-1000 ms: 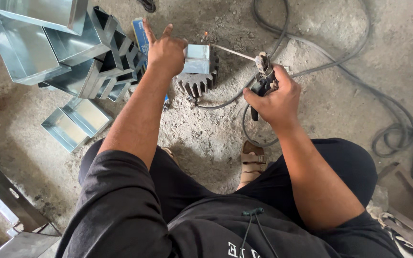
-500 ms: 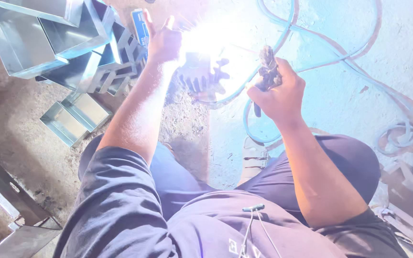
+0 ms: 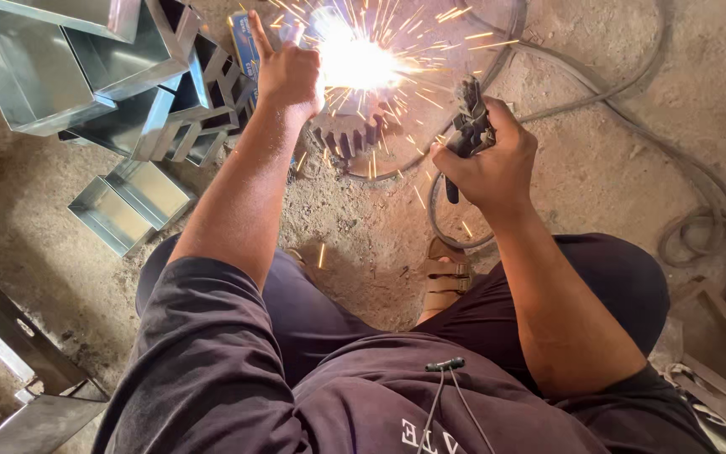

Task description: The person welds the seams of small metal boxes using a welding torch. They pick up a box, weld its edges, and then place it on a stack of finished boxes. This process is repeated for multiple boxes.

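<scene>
Head view, looking down at a person crouched on a dusty concrete floor (image 3: 598,143). The right hand (image 3: 489,164) is clamped on a dark welding electrode holder (image 3: 468,126). The left hand (image 3: 289,76) presses down beside a toothed metal gear (image 3: 348,139), fingers partly spread. White sparks (image 3: 355,59) burst over the gear. Folded grey sheet-metal boxes (image 3: 86,67) lie to the left.

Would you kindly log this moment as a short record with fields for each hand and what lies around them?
Left hand: raised beside the bright arc, fingers spread, close to the workpiece.
Right hand: gripping a dark electrode holder.
Arc: white glare with sparks flying outward.
Workpiece: toothed gear on the concrete floor, partly hidden by glare.
Cables: looping across the floor on the right.
Nearby: shiny metal channel pieces stacked on the left.
</scene>
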